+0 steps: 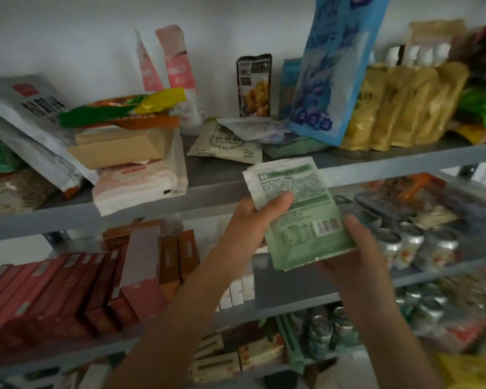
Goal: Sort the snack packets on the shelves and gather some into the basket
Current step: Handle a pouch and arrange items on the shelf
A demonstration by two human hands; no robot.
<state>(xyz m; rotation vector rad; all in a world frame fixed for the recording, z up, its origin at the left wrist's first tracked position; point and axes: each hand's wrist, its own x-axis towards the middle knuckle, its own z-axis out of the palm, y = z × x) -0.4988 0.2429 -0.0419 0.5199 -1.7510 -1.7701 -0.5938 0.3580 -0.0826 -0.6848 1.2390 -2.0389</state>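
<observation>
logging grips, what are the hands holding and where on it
Both hold one flat green-and-white snack packet: the left hand grips its left edge, the right hand its lower right corner.

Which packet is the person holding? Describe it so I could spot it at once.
Find the top grey shelf. Just in front of its edge, the left hand and right hand grip one flat pale-green packet. Unlike its neighbours it is off the shelves, with small print and a barcode facing you.
</observation>
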